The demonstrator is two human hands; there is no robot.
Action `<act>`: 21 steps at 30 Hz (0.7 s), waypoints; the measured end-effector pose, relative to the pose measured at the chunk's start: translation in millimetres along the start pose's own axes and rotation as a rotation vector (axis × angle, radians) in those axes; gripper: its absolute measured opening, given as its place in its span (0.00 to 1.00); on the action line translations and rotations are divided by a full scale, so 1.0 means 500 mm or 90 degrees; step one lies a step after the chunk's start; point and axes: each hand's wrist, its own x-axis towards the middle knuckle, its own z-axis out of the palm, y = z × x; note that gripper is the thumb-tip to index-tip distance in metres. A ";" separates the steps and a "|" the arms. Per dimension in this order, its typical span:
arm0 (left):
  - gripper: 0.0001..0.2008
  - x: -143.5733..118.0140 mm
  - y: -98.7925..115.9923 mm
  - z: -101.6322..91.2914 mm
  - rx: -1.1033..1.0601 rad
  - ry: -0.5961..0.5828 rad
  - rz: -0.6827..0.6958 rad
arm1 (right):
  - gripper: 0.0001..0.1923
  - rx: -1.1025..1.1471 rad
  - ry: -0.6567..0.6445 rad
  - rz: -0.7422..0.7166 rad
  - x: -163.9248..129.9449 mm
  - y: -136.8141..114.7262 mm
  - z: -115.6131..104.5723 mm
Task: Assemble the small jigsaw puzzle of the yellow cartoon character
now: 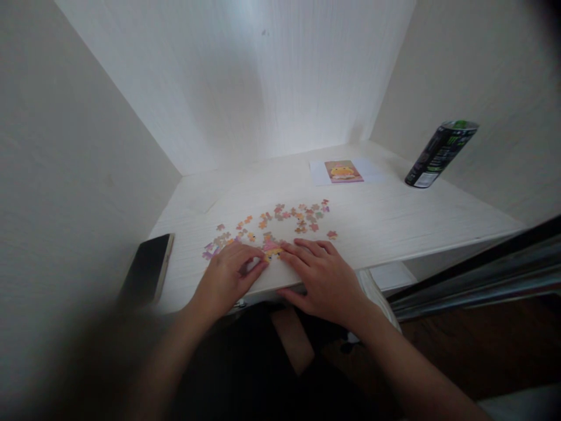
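Pale desk (394, 222), walled in. Your left hand (228, 275) and right hand (322, 275) lie flat, fingers spread, pressing the joined puzzle cluster (272, 250) between them; next, a matching loose piece (332, 234).

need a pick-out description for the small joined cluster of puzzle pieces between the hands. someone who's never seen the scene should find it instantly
Start at the white desk set in the alcove, and go to its near edge, where the left hand and right hand rest. The joined cluster lies between their fingertips, pink and yellow. Unlike the loose pieces scattered singly farther back, it is several pieces fitted together, and both hands touch it.
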 end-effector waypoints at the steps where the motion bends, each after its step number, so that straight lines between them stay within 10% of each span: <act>1: 0.07 -0.002 -0.001 -0.001 -0.005 0.001 -0.010 | 0.31 0.000 0.000 -0.001 0.000 0.001 0.000; 21: 0.17 -0.018 -0.007 -0.012 -0.016 -0.010 -0.080 | 0.30 0.008 -0.005 0.006 0.003 -0.002 -0.006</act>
